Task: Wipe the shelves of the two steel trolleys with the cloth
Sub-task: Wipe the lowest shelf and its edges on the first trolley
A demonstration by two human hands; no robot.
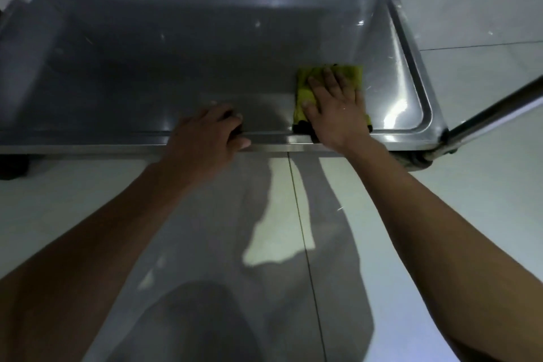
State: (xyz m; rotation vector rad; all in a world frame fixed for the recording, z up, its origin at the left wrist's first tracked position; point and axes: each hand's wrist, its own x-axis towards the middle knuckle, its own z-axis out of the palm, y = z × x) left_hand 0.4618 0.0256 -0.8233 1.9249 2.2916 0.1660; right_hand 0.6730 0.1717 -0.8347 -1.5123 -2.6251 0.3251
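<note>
The person is wiping a low shelf [176, 47] of a steel trolley, and the step in hand looks like a pass along its near right part. The right hand [332, 109] lies flat with fingers spread and straight, pressing the yellow cloth [349, 73] onto the shelf floor just inside the near rim [117, 138]. The left hand [205, 132] curls over that same rim, fingers hooked down inside it and thumb along the outer edge, which probably steadies the trolley against rolling on its castor [13, 166]. To do this well, the palm should keep even pressure across the whole cloth, and strokes should overlap, running from the right-hand corner leftward and then further back, so no strip is missed; the rounded corners and the raised lip deserve a fingertip pushed into the fold of cloth. The cloth is folded into a rough rectangle, bright yellow with a dark edge showing at the wrist end, though the dim light makes it hard to tell whether that is trim or shadow. The shelf is a shallow brushed-steel tray with fine scratches and bright glints near its right end, while its left half sits in shadow. Steel posts [496, 109] rise from the corners over pale floor tiles [440, 214].
</note>
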